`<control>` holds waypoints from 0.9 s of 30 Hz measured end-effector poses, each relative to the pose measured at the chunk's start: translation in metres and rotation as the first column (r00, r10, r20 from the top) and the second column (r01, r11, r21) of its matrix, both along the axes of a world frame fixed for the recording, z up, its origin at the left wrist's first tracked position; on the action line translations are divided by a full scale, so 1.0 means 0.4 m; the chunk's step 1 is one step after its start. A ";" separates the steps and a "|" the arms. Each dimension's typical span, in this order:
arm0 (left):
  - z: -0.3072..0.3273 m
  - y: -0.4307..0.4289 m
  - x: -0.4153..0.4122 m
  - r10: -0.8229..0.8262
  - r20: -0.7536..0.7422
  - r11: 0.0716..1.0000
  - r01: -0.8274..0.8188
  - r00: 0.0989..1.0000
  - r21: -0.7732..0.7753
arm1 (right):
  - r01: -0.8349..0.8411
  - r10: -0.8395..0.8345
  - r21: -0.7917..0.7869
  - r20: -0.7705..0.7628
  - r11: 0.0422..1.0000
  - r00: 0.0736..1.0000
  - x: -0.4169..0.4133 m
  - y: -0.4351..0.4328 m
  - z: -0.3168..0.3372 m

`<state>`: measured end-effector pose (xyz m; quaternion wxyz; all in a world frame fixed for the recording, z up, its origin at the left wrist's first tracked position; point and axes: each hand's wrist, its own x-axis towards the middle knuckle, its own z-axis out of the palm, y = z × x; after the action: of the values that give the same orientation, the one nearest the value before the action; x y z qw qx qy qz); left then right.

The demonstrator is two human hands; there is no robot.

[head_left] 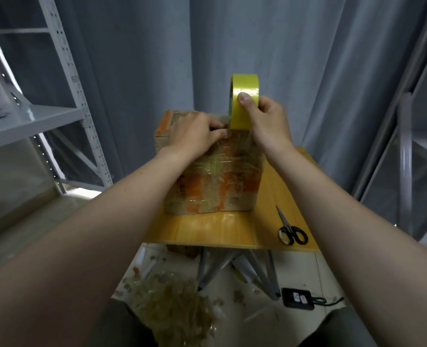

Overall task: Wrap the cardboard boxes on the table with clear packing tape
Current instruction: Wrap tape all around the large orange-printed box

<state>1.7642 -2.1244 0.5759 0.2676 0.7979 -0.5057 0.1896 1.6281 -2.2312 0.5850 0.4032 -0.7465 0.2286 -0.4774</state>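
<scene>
A cardboard box (215,186) with orange print stands on the small wooden table (222,231), its front and top covered in wrinkled clear tape. My right hand (265,121) grips a yellowish tape roll (242,101) upright above the box's top right edge, thumb on the roll's outer face. A strip runs from the roll down to the box top. My left hand (195,134) lies on the box top, its fingertips pinching or pressing the tape end beside the roll.
Black-handled scissors (291,230) lie on the table's right front. Under the table are folding legs, a heap of crumpled tape scraps (177,304) and a black device (297,298) with a cord. Grey metal shelving stands left and right; a grey curtain hangs behind.
</scene>
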 end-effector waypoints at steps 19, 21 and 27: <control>0.017 0.011 0.018 -0.081 -0.013 0.983 0.082 0.997 0.164 | -0.128 0.090 0.117 0.291 0.985 0.953 -0.082 0.147 -0.140; 0.018 0.012 0.017 -0.069 -0.036 0.983 0.074 0.997 0.167 | -0.120 0.096 0.084 0.250 0.989 0.963 -0.093 0.152 -0.199; 0.022 0.016 0.016 -0.088 -0.079 0.982 0.100 0.993 0.161 | -0.079 0.038 0.234 0.178 0.969 0.983 -0.118 0.166 -0.358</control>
<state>1.7706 -2.1181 0.5846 0.2271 0.7988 -0.5470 0.1057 1.5808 -2.1649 0.4418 0.5226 -0.6548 0.2268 -0.4967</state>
